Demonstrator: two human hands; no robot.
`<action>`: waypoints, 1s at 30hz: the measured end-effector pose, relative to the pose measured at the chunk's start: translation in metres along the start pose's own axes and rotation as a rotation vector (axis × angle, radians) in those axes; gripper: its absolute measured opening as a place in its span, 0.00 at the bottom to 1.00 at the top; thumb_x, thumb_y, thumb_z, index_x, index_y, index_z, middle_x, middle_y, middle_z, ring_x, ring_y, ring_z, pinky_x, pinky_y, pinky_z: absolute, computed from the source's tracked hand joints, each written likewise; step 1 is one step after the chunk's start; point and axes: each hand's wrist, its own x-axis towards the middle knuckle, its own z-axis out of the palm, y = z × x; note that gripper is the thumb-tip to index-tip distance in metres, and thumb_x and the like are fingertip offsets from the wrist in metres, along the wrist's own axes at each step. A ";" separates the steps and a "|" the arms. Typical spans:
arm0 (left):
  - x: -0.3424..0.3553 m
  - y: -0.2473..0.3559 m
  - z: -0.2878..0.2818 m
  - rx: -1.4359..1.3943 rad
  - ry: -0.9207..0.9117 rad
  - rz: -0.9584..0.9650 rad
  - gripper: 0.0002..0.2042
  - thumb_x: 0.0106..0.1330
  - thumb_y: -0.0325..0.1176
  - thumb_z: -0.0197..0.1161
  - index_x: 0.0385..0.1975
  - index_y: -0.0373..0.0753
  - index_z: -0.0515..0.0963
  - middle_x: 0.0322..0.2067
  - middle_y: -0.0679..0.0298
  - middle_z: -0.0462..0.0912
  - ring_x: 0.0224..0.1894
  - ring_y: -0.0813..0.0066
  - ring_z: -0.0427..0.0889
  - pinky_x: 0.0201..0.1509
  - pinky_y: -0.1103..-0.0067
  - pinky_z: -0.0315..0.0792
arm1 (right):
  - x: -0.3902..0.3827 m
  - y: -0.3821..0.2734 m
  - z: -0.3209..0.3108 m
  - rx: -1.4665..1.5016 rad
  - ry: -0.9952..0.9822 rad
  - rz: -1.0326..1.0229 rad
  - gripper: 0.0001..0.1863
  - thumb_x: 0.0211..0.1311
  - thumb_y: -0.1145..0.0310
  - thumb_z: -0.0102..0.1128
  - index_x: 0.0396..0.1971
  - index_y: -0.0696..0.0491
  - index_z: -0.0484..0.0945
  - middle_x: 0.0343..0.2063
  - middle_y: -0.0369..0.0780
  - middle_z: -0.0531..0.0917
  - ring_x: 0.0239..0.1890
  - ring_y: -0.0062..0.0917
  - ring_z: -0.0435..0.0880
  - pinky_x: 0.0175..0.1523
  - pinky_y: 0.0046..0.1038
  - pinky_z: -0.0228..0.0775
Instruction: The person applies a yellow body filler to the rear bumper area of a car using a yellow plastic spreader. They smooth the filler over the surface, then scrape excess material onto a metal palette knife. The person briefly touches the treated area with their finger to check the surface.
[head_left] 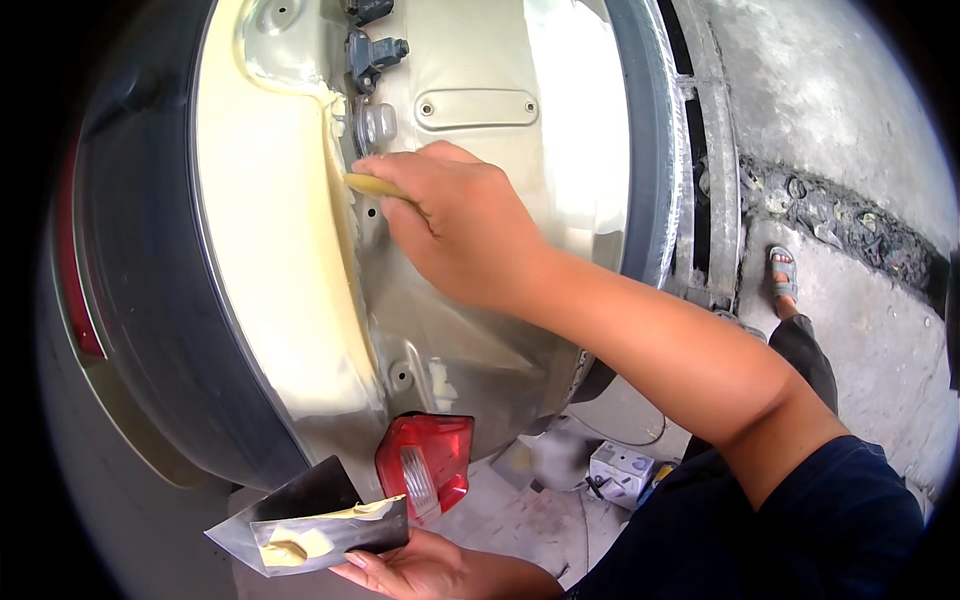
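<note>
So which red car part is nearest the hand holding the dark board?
The chunky red light just above the left hand, with a clear stripe; the other, a long red strip, is at the far left.

The body panel (470, 55) looks like glossy metal, the tail lamp (450, 450) shiny plastic, the sleeve (835, 500) matt cloth.
</note>
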 end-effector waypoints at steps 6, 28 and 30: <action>-0.002 0.000 -0.003 0.021 0.000 -0.007 0.25 0.67 0.30 0.52 0.62 0.27 0.57 0.60 0.50 0.63 0.60 0.62 0.66 0.65 0.69 0.59 | -0.011 -0.004 0.018 -0.049 -0.079 -0.065 0.17 0.51 0.78 0.51 0.43 0.56 0.77 0.30 0.43 0.81 0.38 0.37 0.77 0.41 0.35 0.71; 0.000 -0.002 -0.002 0.029 -0.003 -0.021 0.25 0.67 0.29 0.53 0.62 0.27 0.57 0.60 0.49 0.63 0.59 0.61 0.67 0.65 0.69 0.59 | 0.012 -0.010 0.006 -0.096 -0.109 -0.012 0.16 0.54 0.75 0.51 0.44 0.55 0.77 0.29 0.45 0.81 0.36 0.42 0.77 0.41 0.39 0.70; 0.000 -0.003 -0.003 0.028 -0.007 -0.022 0.25 0.67 0.30 0.53 0.62 0.27 0.57 0.60 0.49 0.64 0.59 0.61 0.68 0.65 0.69 0.59 | 0.005 -0.012 0.006 -0.072 -0.183 0.023 0.16 0.54 0.75 0.51 0.44 0.55 0.77 0.28 0.44 0.81 0.36 0.42 0.77 0.41 0.39 0.70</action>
